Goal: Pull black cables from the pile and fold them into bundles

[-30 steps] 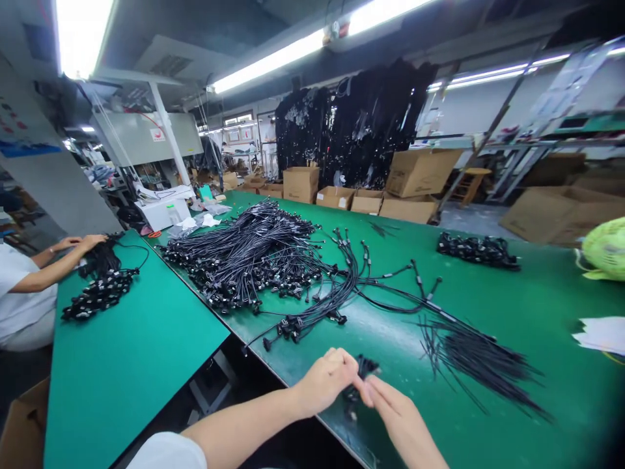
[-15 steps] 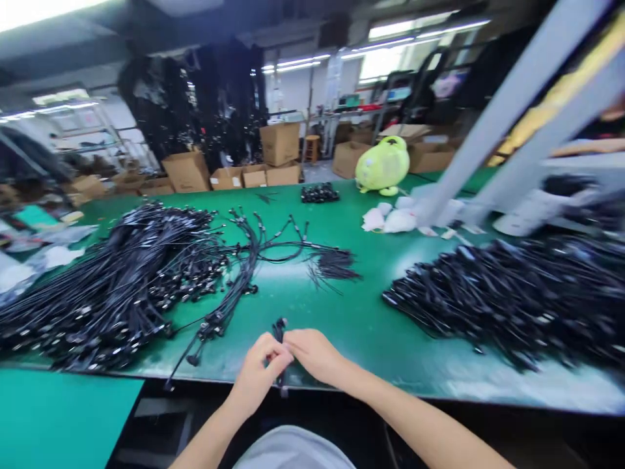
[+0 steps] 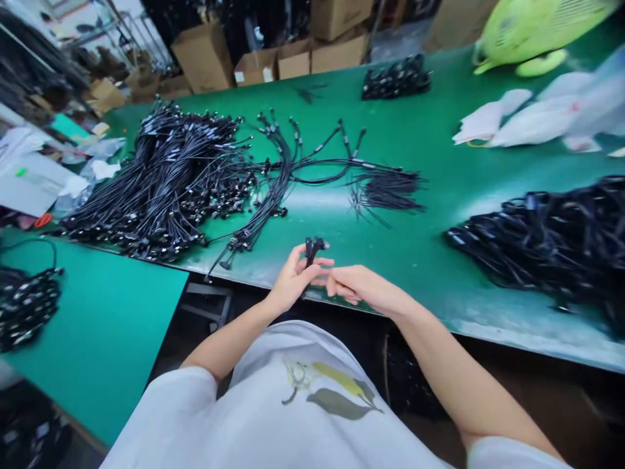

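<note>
Fingers (image 3: 318,266) of the left hand (image 3: 293,281) are curled upward, and a small bunch of black moulded plugs (image 3: 312,250) is pinched between the thumb and forefinger. The plugs are held upright just above the fingertips, at about 12 o'clock from the palm; any cable running from them is hidden by the hand. The right hand (image 3: 365,286) is held out nearly flat from the 3 o'clock side, with its fingers (image 3: 342,281) extended and open. Nothing is gripped by them, and their tips are placed just beside the left hand's fingers, just below the plugs.

Both hands are held over the front edge of a green-topped workbench (image 3: 400,137). A large heap of black cable harnesses (image 3: 166,182) is laid at 10 o'clock, and a looser strand of harness cables (image 3: 273,185) is spread toward 12 o'clock. A fan of thin black wire ends (image 3: 388,192) lies at 1 o'clock, with a small black cable pile (image 3: 396,78) beyond it. A bigger black cable heap (image 3: 541,244) is placed at 3 o'clock. Coiled black cables (image 3: 27,306) are laid on a separate teal table (image 3: 92,358) at 8 o'clock, and cardboard boxes (image 3: 205,55) are stacked at 11 o'clock
</note>
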The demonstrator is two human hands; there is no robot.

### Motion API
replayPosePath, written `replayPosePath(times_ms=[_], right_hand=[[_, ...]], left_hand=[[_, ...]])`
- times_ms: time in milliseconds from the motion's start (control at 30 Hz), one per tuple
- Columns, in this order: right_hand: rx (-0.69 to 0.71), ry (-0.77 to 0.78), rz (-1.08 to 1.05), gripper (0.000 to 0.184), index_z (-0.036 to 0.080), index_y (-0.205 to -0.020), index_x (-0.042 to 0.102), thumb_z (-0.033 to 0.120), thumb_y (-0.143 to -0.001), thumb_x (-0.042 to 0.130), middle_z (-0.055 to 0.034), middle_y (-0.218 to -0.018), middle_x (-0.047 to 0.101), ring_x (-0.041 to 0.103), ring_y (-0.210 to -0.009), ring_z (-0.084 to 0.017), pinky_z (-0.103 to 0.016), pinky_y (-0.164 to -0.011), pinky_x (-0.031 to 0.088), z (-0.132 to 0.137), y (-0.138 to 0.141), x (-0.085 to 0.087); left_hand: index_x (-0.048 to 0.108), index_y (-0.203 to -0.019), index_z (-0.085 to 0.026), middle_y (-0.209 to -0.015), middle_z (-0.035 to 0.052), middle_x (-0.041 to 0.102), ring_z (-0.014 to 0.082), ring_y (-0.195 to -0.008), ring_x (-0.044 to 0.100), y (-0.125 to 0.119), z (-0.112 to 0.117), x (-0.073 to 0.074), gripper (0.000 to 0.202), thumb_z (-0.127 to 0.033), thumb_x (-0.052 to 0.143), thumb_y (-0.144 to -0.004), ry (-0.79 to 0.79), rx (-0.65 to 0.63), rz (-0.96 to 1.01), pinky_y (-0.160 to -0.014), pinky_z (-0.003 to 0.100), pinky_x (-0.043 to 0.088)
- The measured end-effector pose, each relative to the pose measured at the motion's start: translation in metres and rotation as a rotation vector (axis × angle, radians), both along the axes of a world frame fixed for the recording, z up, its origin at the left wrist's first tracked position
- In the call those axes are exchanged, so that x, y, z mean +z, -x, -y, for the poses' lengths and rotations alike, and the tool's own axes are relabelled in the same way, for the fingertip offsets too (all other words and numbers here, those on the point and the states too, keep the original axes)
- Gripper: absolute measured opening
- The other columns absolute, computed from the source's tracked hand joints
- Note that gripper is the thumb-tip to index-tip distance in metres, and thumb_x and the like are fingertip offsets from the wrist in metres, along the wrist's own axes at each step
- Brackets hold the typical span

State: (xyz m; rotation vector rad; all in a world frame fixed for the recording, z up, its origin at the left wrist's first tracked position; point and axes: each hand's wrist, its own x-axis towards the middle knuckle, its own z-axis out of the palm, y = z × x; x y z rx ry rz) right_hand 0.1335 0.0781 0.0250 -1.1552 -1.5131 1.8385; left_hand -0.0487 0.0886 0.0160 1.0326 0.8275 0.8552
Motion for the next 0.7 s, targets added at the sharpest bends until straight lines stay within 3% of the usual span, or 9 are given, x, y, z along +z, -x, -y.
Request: replayPosePath(times_ms=[100, 200, 267, 400, 500, 600, 667, 700], right_hand=[[-0.296, -0.215, 0.124, 0.047, 0.017, -0.092, 0.064, 0.062, -0.086, 0.050, 0.0000, -0.066, 0.053, 0.048, -0.058, -0.012, -0.025, -0.056, 0.041, -0.002, -0.008, -0.001], [-0.468, -0.401, 0.107, 0.043, 0.022, -0.110, 0.059, 0.054, -0.081, 0.060, -0.0066, -0.106, 0.066, 0.061, -0.092, -0.018, -0.031, -0.080, 0.049, -0.001, 0.003, -0.002], [-0.476, -0.434, 0.096, 0.030, 0.022, -0.102, 0.060, 0.046, -0.084, 0.058, -0.0055, -0.107, 0.068, 0.062, -0.098, -0.019, -0.033, -0.087, 0.047, -0.002, 0.012, -0.001], [-0.602, -0.386, 0.046, 0.019, 0.021, -0.088, 0.056, 0.041, -0.086, 0.057, -0.0016, -0.085, 0.069, 0.064, -0.080, -0.016, -0.031, -0.078, 0.049, -0.006, 0.015, -0.001], [-0.660, -0.255, -0.159, 0.020, 0.022, -0.092, 0.054, 0.040, -0.085, 0.059, 0.0022, -0.073, 0.063, 0.063, -0.070, -0.014, -0.029, -0.071, 0.051, -0.005, 0.015, -0.003], [-0.704, -0.112, -0.423, 0.036, 0.025, -0.110, 0.047, 0.042, -0.081, 0.061, 0.0026, -0.082, 0.063, 0.064, -0.071, -0.014, -0.029, -0.069, 0.053, 0.003, 0.023, -0.010], [-0.713, -0.113, -0.339, 0.044, 0.026, -0.119, 0.042, 0.044, -0.082, 0.058, -0.0007, -0.092, 0.066, 0.066, -0.076, -0.015, -0.028, -0.064, 0.053, 0.007, 0.025, -0.014], [-0.712, -0.139, -0.212, 0.043, 0.025, -0.120, 0.043, 0.044, -0.084, 0.055, -0.0020, -0.094, 0.066, 0.066, -0.076, -0.016, -0.027, -0.061, 0.053, 0.009, 0.022, -0.014]], left_hand=[[0.037, -0.136, -0.020, -0.064, -0.0064, 0.060, 0.0053, -0.040, 0.048, -0.004, 0.002, -0.005, 0.066, -0.048, 0.064, -0.083, 0.029, -0.010, -0.120, -0.042, 0.016, 0.036], [0.039, -0.137, -0.018, -0.053, -0.0112, 0.048, 0.0036, -0.034, 0.035, -0.013, 0.007, -0.005, 0.062, -0.046, 0.060, -0.086, 0.002, -0.076, -0.210, -0.036, 0.016, 0.027], [0.040, -0.136, -0.017, -0.057, -0.0104, 0.048, 0.0039, -0.037, 0.037, -0.018, 0.010, -0.003, 0.059, -0.045, 0.059, -0.087, -0.014, -0.137, -0.232, -0.037, 0.017, 0.029], [0.048, -0.115, -0.016, -0.062, -0.0077, 0.049, 0.0048, -0.045, 0.044, -0.020, 0.015, -0.003, 0.047, -0.049, 0.061, -0.085, 0.015, -0.199, -0.204, -0.043, 0.018, 0.036], [0.048, -0.092, -0.018, -0.051, -0.0118, 0.033, 0.0037, -0.037, 0.030, -0.025, 0.022, -0.010, 0.046, -0.063, 0.055, -0.084, 0.110, -0.188, -0.193, -0.037, 0.017, 0.025], [0.042, -0.082, -0.021, -0.049, -0.0136, 0.023, 0.0029, -0.035, 0.017, -0.033, 0.027, -0.018, 0.052, -0.072, 0.050, -0.081, 0.157, -0.128, -0.174, -0.034, 0.017, 0.016], [0.044, -0.083, -0.020, -0.051, -0.0119, 0.029, 0.0031, -0.037, 0.025, -0.037, 0.027, -0.022, 0.051, -0.071, 0.051, -0.082, 0.149, -0.155, -0.164, -0.036, 0.017, 0.023], [0.047, -0.086, -0.019, -0.055, -0.0094, 0.037, 0.0041, -0.041, 0.035, -0.036, 0.025, -0.023, 0.050, -0.069, 0.051, -0.084, 0.132, -0.203, -0.164, -0.040, 0.017, 0.032]])
